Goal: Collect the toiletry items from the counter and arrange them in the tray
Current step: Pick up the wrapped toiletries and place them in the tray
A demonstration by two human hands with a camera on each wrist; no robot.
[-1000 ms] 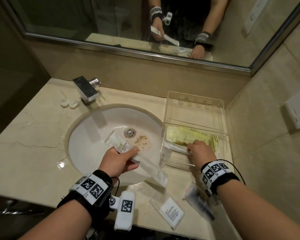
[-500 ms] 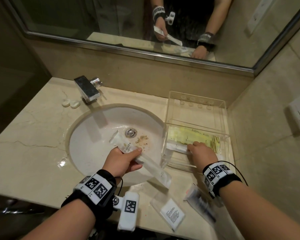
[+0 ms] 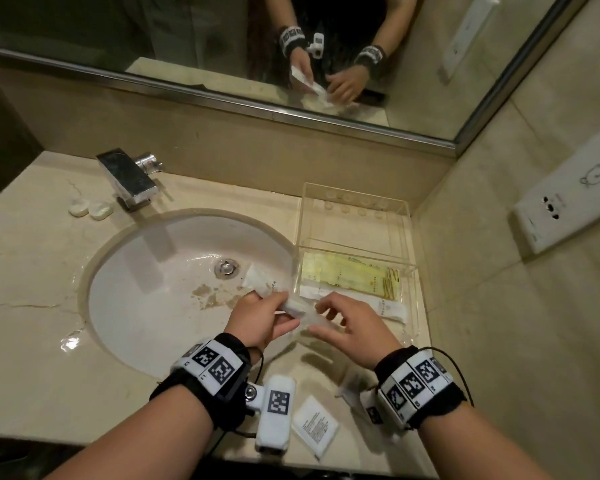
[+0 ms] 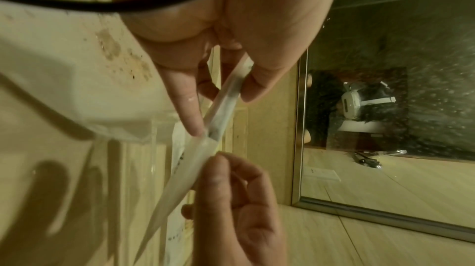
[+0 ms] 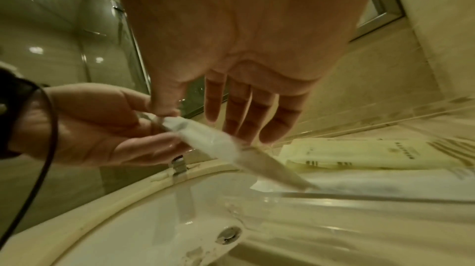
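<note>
The left hand (image 3: 261,320) holds a long white packet (image 3: 284,299) over the right edge of the sink (image 3: 146,271), its grip closed on it between thumb and fingers. The right hand (image 3: 352,327) pinches the packet's near end between thumb and forefinger, its other fingers loose. The clear tray (image 3: 409,244) stands on the worktop (image 3: 25,278) just beside the sink, holding a yellow packet (image 3: 354,277) and a white packet (image 3: 381,308). A square sachet (image 3: 315,432) lies on the worktop's front edge.

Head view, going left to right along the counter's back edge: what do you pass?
Two small white soaps → chrome faucet → clear acrylic tray → white wall socket on the right wall.
</note>
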